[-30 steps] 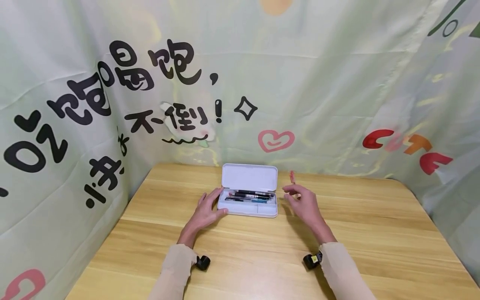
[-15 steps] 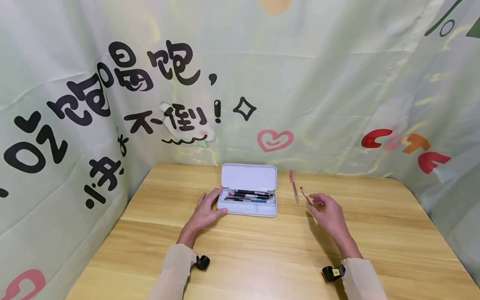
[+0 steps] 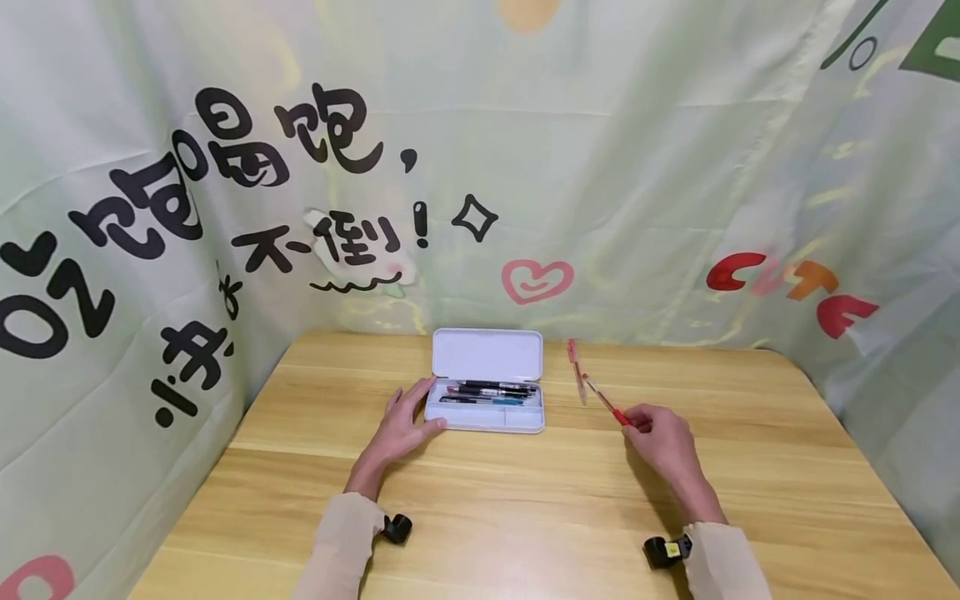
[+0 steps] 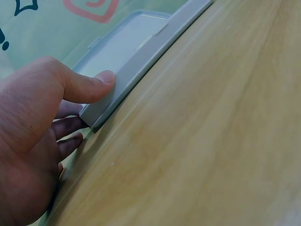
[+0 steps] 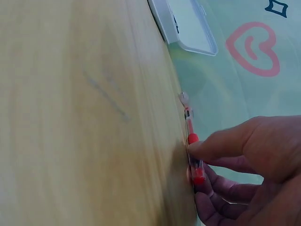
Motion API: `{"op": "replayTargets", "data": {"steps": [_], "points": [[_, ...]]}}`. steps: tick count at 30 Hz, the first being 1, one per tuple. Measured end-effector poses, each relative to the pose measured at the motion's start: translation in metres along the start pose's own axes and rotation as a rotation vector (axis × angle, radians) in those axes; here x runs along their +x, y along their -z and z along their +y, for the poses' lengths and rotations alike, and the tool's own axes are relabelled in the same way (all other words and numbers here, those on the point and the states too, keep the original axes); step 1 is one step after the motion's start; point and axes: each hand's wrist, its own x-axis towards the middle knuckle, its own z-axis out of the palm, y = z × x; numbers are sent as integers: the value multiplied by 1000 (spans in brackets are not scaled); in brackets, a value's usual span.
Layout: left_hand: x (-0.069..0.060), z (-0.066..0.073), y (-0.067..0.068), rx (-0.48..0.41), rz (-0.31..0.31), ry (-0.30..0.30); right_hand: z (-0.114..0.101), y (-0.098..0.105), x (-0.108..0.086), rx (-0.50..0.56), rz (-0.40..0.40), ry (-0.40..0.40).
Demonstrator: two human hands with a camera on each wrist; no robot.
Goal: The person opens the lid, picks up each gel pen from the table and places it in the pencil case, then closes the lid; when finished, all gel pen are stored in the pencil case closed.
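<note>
A white pencil case (image 3: 487, 354) stands with its lid raised on the wooden table, several pens (image 3: 491, 393) in its long compartment. My left hand (image 3: 400, 423) holds its left end, thumb on the front wall and fingers round the side; the left wrist view shows the thumb (image 4: 96, 88) against that wall. To the right of the case, my right hand (image 3: 663, 442) pinches a red pen (image 3: 621, 417) by its red end between thumb and fingers. The pen slants up and left along the tabletop. Another red pen (image 3: 573, 358) lies just beyond its tip.
A printed cloth (image 3: 637, 208) hangs behind the table and round both sides. The wooden tabletop (image 3: 510, 508) stretches in front of the case. A small black camera (image 3: 397, 528) sits at the left wrist, another black camera (image 3: 666, 552) at the right.
My right hand has moved right, away from the case, and more of the pinched red pen shows now. The left hand stays on the case. The head view has turned slightly right.
</note>
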Motion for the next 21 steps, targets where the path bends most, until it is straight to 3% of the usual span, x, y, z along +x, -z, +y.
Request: {"op": "replayTargets", "data": {"steps": [4,10,21], "points": [[1,0,1,5,-2,0,1,3,0,-14,32,10],[1,1,3,15,-16,16,-8,4,2,51,77,68],[0,0,1,1,-7,12,-39,-32,14,166,73,232]]}}
